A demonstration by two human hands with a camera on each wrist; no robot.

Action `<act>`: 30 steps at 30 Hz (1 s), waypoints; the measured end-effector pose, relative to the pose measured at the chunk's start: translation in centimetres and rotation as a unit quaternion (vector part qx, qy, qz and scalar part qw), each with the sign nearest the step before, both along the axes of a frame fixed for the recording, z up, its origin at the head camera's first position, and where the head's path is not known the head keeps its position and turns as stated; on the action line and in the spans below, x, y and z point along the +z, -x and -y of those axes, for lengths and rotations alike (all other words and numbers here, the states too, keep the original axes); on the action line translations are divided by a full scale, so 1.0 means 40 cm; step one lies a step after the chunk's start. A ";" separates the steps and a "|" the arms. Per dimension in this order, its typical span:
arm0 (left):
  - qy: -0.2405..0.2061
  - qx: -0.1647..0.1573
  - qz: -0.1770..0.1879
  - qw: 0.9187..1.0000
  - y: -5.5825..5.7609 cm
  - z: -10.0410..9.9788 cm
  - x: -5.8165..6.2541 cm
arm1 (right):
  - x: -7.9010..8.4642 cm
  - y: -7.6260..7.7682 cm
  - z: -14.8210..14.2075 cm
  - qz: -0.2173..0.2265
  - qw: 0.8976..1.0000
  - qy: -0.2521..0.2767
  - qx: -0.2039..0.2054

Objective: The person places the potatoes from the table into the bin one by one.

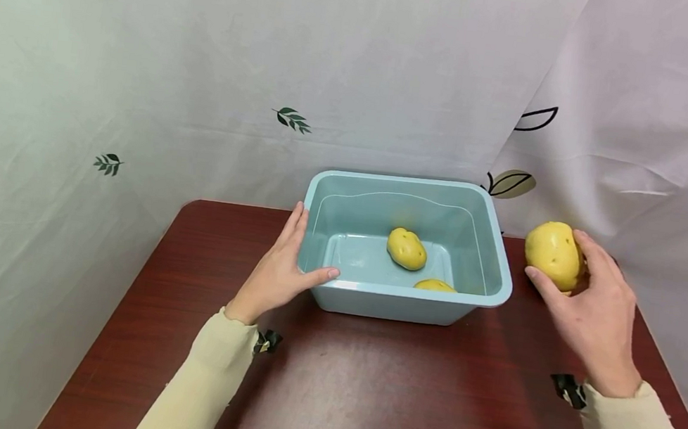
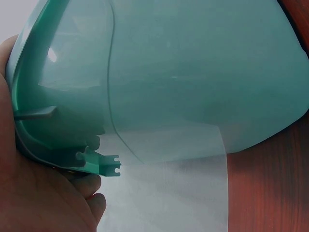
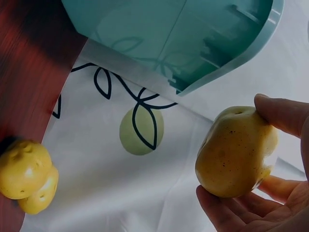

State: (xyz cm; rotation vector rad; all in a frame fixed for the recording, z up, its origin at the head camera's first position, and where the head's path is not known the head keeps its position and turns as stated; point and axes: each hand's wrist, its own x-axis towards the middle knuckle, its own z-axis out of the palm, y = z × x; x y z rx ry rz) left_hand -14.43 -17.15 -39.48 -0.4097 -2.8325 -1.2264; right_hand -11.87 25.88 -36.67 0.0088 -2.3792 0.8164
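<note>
Pale cloth [image 1: 207, 71] hangs behind a dark table [image 1: 350, 385]. Head view: two potatoes [image 1: 406, 250] lie in the tub [image 1: 384, 306] at centre; at right, the right hand [image 1: 601, 307] pinches a third potato [image 1: 554, 255], which could slip from a fingertip hold. Left wrist: the left hand [image 1: 273, 274], at left, touches the tub, fingers straight; light contact might let it slide. Right wrist: loose potatoes [image 3: 24, 169], lower left, might roll if brushed.
</note>
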 end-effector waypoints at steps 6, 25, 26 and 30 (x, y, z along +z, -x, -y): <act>-0.002 -0.001 0.001 1.000 -0.002 -0.001 0.002 | 0.007 0.003 0.013 -0.004 1.000 -0.001 0.009; -0.002 -0.002 0.004 1.000 -0.003 -0.002 0.006 | 0.004 0.010 0.054 -0.008 0.999 0.005 0.037; -0.002 -0.002 0.004 1.000 -0.003 -0.002 0.006 | 0.004 0.010 0.056 -0.007 0.999 0.007 0.038; 0.000 0.000 0.003 1.000 -0.003 -0.003 0.006 | 0.004 0.013 0.062 -0.008 0.999 0.009 0.046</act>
